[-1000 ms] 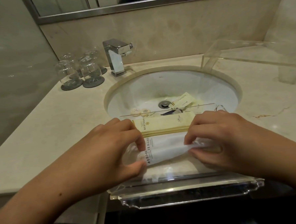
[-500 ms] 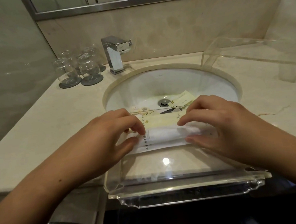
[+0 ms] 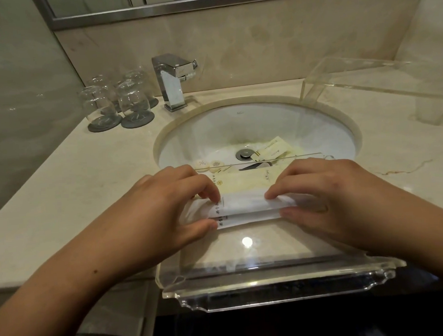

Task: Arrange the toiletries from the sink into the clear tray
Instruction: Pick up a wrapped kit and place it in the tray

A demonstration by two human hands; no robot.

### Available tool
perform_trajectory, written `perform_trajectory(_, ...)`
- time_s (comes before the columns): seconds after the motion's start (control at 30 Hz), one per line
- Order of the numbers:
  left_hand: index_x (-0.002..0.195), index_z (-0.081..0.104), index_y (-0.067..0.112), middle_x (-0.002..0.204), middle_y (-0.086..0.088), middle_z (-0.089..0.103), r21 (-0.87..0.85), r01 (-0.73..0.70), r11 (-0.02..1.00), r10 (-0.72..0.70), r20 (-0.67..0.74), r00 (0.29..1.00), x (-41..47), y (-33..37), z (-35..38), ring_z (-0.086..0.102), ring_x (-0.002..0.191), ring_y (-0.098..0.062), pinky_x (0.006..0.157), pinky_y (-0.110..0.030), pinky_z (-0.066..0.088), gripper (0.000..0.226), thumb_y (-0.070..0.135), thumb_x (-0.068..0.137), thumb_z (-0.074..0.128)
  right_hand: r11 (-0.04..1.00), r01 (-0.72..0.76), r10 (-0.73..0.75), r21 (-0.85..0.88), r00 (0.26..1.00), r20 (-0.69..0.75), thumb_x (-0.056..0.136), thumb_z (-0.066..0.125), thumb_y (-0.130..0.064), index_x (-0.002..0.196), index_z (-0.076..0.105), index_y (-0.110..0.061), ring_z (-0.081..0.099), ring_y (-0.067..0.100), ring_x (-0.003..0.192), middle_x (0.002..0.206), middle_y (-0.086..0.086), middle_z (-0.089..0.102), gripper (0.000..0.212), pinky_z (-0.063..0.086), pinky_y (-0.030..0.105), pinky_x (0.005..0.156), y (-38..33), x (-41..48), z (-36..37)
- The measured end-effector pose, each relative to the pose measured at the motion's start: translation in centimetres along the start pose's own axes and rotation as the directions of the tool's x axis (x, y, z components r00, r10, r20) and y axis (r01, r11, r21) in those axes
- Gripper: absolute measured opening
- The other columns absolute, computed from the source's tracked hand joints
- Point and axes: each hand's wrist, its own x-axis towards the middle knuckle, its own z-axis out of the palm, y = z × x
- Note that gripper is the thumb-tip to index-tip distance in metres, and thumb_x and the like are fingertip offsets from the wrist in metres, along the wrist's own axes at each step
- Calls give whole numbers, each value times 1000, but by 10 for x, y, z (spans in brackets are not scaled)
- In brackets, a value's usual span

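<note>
Tray floor (image 3: 258,253) near the front rim lies free; packets (image 3: 245,205) crowd its far side.

Clear tray (image 3: 272,280) sits on counter (image 3: 63,201) at front edge, directly before sink (image 3: 254,125). In tray's far part: 2 stacked packets (image 3: 245,207), another packet (image 3: 241,183) just behind them. Left hand (image 3: 166,209) on the stacked packets' left end, right hand (image 3: 327,195) on right end. In sink behind tray: drain (image 3: 244,153) centre, sachets (image 3: 273,149) just right of it, 2 round soaps (image 3: 210,166) at left. Faucet (image 3: 172,80) behind sink, left. 4 glasses (image 3: 119,101) left of faucet. Acrylic riser (image 3: 380,82) on counter behind sink, right.
</note>
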Motion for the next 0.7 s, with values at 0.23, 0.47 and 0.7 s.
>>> perform_trajectory(0.23,112,57,50,109,28,50,18,3,1000,-2,-18,1000,-2,1,2,52,101,-2,86,-25,44,33,63,82,60,1000,15,-15,0,999,-35,86,73,-34,111,71,-37,59,6,98,108,-18,61,25,52,32,81,2,-5,3)
perform_trajectory(0.47,109,57,48,107,23,54,-8,16,1000,-16,-33,999,2,2,2,57,97,-3,83,-31,51,26,59,85,58,999,21,-23,-39,999,-47,87,73,-25,98,75,-30,63,13,84,93,-11,66,12,54,39,73,-1,4,-1)
perform_trajectory(0.7,110,57,49,108,25,52,-23,24,999,-24,-18,1000,1,0,4,53,101,-3,86,-30,48,28,61,84,57,1000,-11,11,-29,1000,-10,86,71,-33,104,71,-37,59,6,90,100,-18,62,18,50,27,78,0,2,2)
